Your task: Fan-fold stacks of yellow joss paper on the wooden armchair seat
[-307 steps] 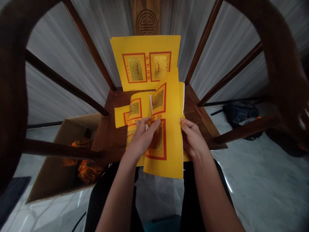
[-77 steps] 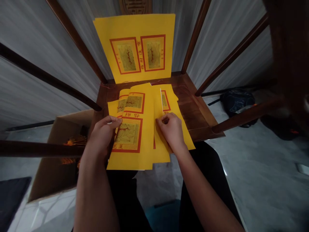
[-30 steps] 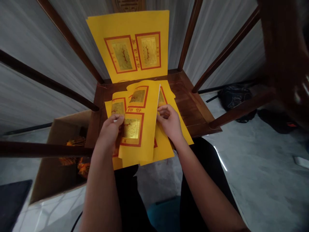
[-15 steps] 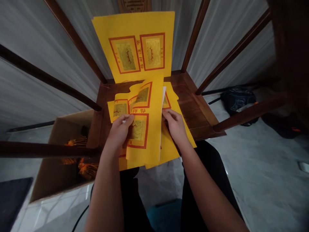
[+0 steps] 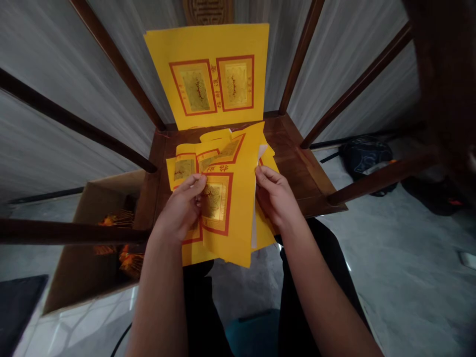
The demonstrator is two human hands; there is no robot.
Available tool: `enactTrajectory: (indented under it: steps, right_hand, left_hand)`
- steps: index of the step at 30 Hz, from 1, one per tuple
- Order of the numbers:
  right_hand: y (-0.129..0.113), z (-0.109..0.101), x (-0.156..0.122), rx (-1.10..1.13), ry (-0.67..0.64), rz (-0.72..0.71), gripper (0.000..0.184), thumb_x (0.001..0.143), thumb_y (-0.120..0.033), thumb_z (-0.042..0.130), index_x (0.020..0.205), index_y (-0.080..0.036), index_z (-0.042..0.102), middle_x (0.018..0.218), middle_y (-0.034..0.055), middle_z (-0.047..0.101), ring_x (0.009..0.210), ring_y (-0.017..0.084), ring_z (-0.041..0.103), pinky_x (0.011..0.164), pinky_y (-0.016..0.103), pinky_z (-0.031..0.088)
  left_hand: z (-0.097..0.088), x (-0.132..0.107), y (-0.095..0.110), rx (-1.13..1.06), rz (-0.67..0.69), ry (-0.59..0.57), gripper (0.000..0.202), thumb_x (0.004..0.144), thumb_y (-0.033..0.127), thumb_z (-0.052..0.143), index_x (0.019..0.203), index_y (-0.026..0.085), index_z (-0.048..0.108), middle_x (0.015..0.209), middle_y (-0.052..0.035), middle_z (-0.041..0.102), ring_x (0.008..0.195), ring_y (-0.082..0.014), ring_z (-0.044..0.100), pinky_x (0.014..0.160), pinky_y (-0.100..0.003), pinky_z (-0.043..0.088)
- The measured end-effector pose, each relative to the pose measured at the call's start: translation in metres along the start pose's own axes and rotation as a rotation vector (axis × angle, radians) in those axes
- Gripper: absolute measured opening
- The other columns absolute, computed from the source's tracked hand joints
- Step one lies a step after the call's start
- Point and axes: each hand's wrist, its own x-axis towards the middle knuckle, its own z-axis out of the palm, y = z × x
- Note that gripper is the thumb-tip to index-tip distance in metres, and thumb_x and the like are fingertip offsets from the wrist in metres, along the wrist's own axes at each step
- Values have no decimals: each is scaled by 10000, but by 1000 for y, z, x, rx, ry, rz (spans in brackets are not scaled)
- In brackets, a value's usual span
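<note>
Far L now, a dark mat point(image 5: 20, 307) on the floor, well apart from the chair seat point(image 5: 297, 181). Moving R: cardboard box point(image 5: 106, 191), open, just L of the seat, w/ orange bundles point(image 5: 131, 262) inside. Onto the seat itself, and here's a spread of yellow papers point(image 5: 184, 171), overlapping, red-framed gold panels on show, some hanging past the seat's near edge. Above them, the left hand point(image 5: 184, 206): thumb on top, fingers under, pinching a yellow sheet point(image 5: 241, 198). At the seat's back edge, upright sheets point(image 5: 208, 44) lean on the chair back (two framed panels on the front one, v. smart pair, red characters btwn them). Centre stage, the yellow sheet itself, raised over the seat's near half, bowed, white strip showing along its R side. Right hand point(image 5: 275, 193) has that R edge nipped btwn thumb & fingertips, also over the seat. Below the seat's near edge, a teal object point(image 5: 255, 332), ID unclear. Far R, dark backpack point(image 5: 366, 158) on the floor, apart from the seat.
</note>
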Motion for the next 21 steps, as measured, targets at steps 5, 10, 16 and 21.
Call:
enactTrajectory:
  steps: [5, 10, 16, 21]
  right_hand:
    - [-8, 4, -3, 60, -21, -16, 171, 862, -450, 811, 887, -284, 776, 1001, 1, 776, 989, 209, 713, 960, 374, 554]
    - [-21, -5, 0, -328, 152, -152, 101, 812, -330, 806, 784, -252, 748, 850, -15, 717, 827, 167, 643, 826, 324, 525]
    - [-27, -16, 0, -310, 211, 17, 195, 658, -294, 890, 772, -223, 749, 829, -4, 725, 805, 163, 645, 777, 319, 525]
    - [-29, -18, -1, -265, 252, 123, 211, 594, -261, 895, 718, -214, 731, 736, -12, 700, 700, 156, 640, 707, 329, 542]
  left_hand:
    - [1, 1, -1, -48, 2, 5, 354, 730, 331, 943, 876, 186, 654, 789, 50, 482, 597, -52, 393, 526, -142, 360]
    - [4, -3, 1, 130, 90, 17, 291, 810, 381, 879, 843, 202, 652, 812, 31, 503, 677, -91, 432, 586, -175, 367]
    - [0, -7, 5, 294, 73, -23, 332, 786, 394, 900, 878, 229, 627, 803, 41, 513, 713, -111, 438, 632, -207, 333]
    - [-3, -7, 4, 360, 118, -47, 311, 798, 406, 892, 853, 232, 640, 837, 32, 567, 777, -128, 506, 683, -220, 367]
